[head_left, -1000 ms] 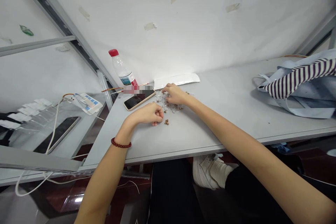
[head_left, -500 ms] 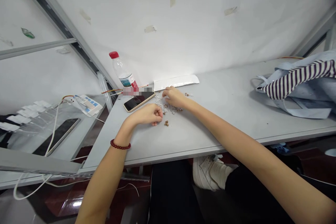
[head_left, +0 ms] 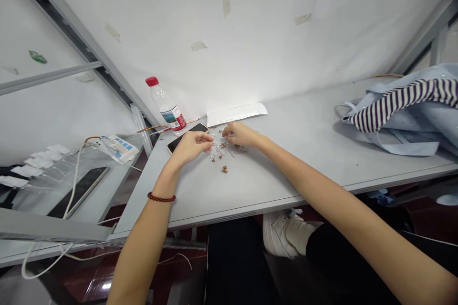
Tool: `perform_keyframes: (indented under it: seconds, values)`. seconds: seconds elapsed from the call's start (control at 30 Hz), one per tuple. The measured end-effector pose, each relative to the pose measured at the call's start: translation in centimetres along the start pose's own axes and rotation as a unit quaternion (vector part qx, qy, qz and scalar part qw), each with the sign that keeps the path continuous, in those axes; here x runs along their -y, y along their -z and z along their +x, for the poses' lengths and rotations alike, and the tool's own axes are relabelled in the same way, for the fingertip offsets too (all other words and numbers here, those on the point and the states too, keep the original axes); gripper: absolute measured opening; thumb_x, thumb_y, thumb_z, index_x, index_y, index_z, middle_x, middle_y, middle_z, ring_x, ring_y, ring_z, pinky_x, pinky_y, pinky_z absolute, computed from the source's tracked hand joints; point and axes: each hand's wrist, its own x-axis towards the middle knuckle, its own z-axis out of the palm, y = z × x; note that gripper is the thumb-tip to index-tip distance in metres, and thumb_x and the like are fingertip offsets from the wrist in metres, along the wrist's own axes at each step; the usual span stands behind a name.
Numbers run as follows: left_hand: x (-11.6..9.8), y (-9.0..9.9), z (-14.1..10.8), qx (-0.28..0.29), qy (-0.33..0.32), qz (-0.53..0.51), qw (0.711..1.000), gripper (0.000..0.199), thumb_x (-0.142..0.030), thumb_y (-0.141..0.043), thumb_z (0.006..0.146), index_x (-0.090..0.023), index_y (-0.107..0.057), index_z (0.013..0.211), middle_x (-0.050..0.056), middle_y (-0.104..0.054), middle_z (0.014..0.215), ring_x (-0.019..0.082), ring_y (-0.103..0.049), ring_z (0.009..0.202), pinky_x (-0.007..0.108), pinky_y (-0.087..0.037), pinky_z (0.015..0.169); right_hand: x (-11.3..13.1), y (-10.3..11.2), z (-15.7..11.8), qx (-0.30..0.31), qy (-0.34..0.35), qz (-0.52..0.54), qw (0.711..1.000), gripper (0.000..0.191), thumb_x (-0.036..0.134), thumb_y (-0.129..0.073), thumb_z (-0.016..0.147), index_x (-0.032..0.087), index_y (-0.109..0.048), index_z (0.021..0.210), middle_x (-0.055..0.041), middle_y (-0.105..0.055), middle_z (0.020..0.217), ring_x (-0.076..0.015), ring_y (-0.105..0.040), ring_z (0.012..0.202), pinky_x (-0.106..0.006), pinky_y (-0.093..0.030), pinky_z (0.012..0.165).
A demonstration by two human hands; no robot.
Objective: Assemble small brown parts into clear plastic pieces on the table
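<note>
Our left hand (head_left: pixel 190 147) has slid onto the phone (head_left: pixel 198 128), fingers loosely curled; our right hand (head_left: pixel 240 134) pinches narrowly over clear fragments (head_left: pixel 229 151) and brown bits (head_left: pixel 224 169), holding what we cannot tell

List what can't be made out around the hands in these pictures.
Head view only:
- Anything held by the right hand: hidden by its own fingers.
- Phone: most of it hidden by the left hand.
- Brown bits and clear pieces: too small to identify.
- Label on the bottle: too small to read.
</note>
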Motion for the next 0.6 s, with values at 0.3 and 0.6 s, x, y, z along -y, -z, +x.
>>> perform_keyframes:
  seconds: [0.3,0.6]
  values:
    - [0.79,-0.22,0.30,0.004,-0.015,-0.008,1.000,0.020,-0.027,-0.070,0.064,-0.014,-0.068,0.079,0.005,-0.070,0.071,0.021,-0.068,0.070,0.037,-0.056,0.070,-0.01,-0.19,0.00,0.064,0.019,-0.023,0.998,0.025,0.010,-0.060,0.077,0.013,-0.074,0.097,-0.0092,-0.072,0.094,-0.0159,-0.060,0.076,-0.024,-0.039,0.064]
    - [0.56,-0.31,0.29,0.000,-0.007,-0.003,1.000,0.020,-0.026,-0.070,0.061,-0.014,-0.068,0.077,0.005,-0.071,0.070,0.021,-0.067,0.071,0.036,-0.054,0.073,0.62,-0.12,-0.28,0.064,-0.008,-0.056,0.996,0.034,0.010,-0.056,0.081,0.013,-0.069,0.112,-0.0110,-0.069,0.097,-0.0155,-0.057,0.075,-0.024,-0.037,0.061]
